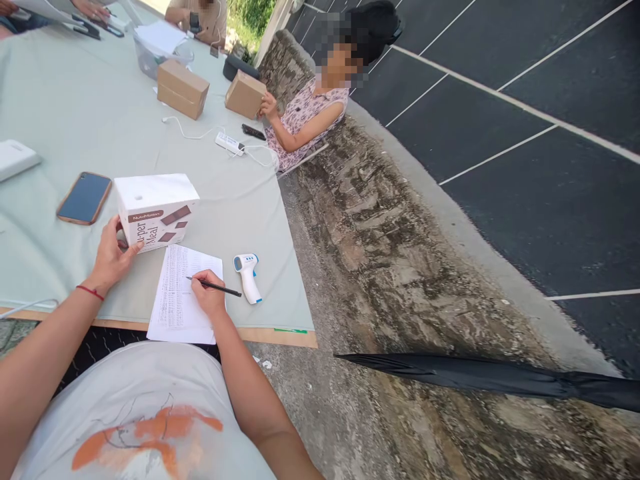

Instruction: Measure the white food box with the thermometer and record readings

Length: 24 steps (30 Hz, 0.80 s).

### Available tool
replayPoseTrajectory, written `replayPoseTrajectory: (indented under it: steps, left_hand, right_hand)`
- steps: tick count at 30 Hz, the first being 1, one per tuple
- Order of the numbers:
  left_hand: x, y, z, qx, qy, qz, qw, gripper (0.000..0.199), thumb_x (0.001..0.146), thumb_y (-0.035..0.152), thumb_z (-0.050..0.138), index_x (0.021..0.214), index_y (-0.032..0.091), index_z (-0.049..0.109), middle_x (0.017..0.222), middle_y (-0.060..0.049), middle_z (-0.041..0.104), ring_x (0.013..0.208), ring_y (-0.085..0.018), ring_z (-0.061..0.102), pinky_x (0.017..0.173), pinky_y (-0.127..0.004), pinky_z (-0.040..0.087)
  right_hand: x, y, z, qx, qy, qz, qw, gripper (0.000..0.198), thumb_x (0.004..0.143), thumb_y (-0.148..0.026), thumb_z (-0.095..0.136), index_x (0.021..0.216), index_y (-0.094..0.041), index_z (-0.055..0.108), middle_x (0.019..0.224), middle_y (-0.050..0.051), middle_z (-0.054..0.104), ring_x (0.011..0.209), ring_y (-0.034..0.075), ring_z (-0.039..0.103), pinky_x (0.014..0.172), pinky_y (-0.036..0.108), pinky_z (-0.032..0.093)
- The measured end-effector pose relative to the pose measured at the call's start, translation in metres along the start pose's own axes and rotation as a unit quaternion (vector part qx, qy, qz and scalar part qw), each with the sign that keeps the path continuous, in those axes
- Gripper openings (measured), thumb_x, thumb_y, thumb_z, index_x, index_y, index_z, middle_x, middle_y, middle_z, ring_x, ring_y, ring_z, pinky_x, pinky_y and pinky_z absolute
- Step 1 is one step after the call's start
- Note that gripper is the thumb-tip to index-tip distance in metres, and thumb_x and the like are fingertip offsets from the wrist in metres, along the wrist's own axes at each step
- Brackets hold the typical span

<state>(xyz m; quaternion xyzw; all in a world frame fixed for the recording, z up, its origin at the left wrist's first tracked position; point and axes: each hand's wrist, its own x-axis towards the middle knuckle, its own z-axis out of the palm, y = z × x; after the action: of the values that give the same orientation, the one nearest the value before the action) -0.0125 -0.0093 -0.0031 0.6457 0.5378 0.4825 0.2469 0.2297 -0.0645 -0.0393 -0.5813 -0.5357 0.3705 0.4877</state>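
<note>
My left hand (114,252) grips the lower left corner of a white cardboard box (156,190). Brown squares and the words "NutriMotion" and "Meal" are printed on the box's front. Some of the fingers are hidden behind it. A black pen (220,287) is pinched in my right hand (209,293), its tip over the sheets of paper (173,313). Rows of small writing cover part of the top sheet. Just right of that hand lies a white and blue infrared thermometer (247,277).
A smartphone (84,198) lies left of the white box on the cloth-covered table (75,127). Farther back are a brown carton (183,90), a power strip (230,143) and a plastic bin (150,57). A person (310,123) at the right edge touches another carton (245,95).
</note>
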Motion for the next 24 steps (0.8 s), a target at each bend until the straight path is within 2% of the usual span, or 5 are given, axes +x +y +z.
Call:
replayPoseTrajectory:
  steps: [4,7,10,15,24]
  left_hand:
    - [-0.004,-0.004,-0.001,0.053,0.066,0.04,0.996,0.041,0.087,0.041,0.062,0.123,0.024,0.052,0.125,-0.013,0.051,0.119,-0.03,0.052,0.084,-0.046,0.057]
    - [-0.009,-0.004,0.0,0.124,0.082,0.095,0.984,0.02,0.089,0.038,0.059,0.102,0.024,0.056,0.097,-0.007,0.057,0.084,-0.022,0.058,0.07,-0.039,0.054]
    - [-0.015,-0.003,0.005,0.168,-0.047,0.159,0.972,0.02,0.093,0.041,0.052,0.099,0.023,0.059,0.077,-0.002,0.056,0.065,-0.017,0.054,0.062,-0.033,0.049]
    - [-0.016,0.001,0.016,0.176,-0.261,0.25,0.916,0.037,0.097,0.045,0.043,0.113,0.026,0.069,0.089,-0.008,0.061,0.078,-0.021,0.058,0.072,-0.036,0.05]
    - [-0.013,-0.001,0.018,0.181,-0.295,0.277,0.896,0.036,0.098,0.043,0.043,0.104,0.029,0.075,0.082,-0.007,0.056,0.07,-0.021,0.052,0.073,-0.038,0.045]
  right_hand:
    - [0.0,0.0,0.001,-0.018,-0.009,-0.004,1.0,0.01,0.066,-0.033,0.055,0.064,-0.024,0.06,0.06,-0.003,0.063,0.056,0.015,0.054,0.056,0.027,0.046]
    - [-0.001,0.0,0.002,-0.025,-0.011,-0.005,1.0,0.011,0.067,-0.034,0.055,0.065,-0.024,0.06,0.061,-0.002,0.064,0.056,0.015,0.055,0.058,0.028,0.047]
    - [-0.001,0.0,0.002,-0.027,-0.016,-0.004,1.0,0.011,0.067,-0.034,0.055,0.066,-0.024,0.061,0.061,-0.003,0.065,0.057,0.015,0.056,0.059,0.028,0.047]
    - [-0.001,0.0,0.002,-0.031,-0.025,-0.002,0.999,0.011,0.068,-0.033,0.056,0.067,-0.025,0.062,0.062,-0.003,0.065,0.059,0.015,0.057,0.06,0.028,0.047]
    - [-0.002,0.001,0.002,-0.043,-0.035,-0.015,0.998,0.01,0.069,-0.032,0.055,0.066,-0.025,0.061,0.062,-0.004,0.065,0.059,0.015,0.057,0.062,0.029,0.047]
